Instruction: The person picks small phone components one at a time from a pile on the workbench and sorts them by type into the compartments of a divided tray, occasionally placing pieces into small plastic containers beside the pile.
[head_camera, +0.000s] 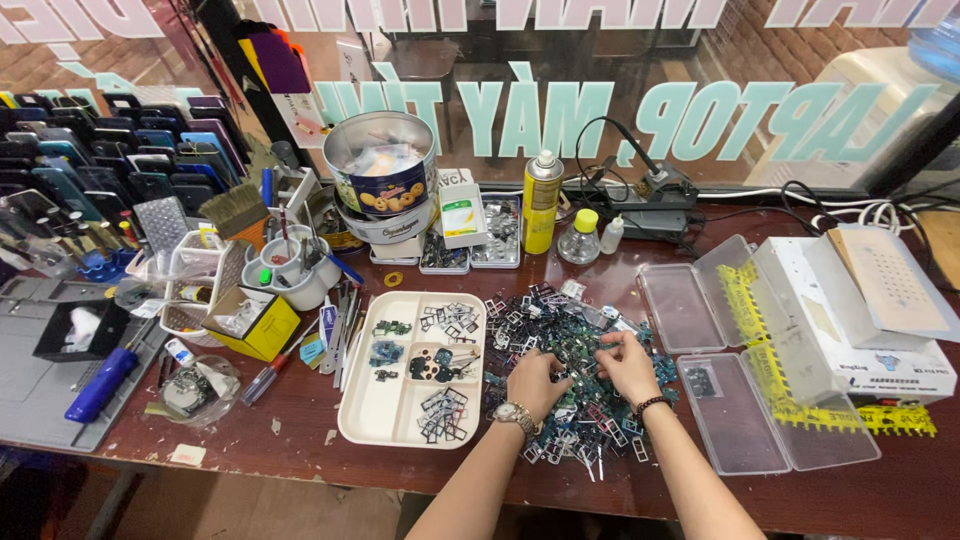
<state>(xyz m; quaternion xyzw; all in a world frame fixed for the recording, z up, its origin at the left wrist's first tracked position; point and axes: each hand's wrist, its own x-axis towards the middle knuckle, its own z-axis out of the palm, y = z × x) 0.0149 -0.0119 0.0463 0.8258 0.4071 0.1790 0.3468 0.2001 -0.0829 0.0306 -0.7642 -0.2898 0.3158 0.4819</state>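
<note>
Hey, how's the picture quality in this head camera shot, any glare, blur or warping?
Head view: wide-angle warping bows the table edge and the window lettering; light is even and soft, shadows faint; pale glare on the clear plastic case; the left hand and right hand over the pile of small parts look sharp.

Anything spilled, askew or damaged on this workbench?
Mostly orderly clutter. The loose heap of small metal phone parts lies straight on the dark wooden table, where both hands, left hand and right hand, rest on it. Pale scraps litter the table's front-left edge.
</note>
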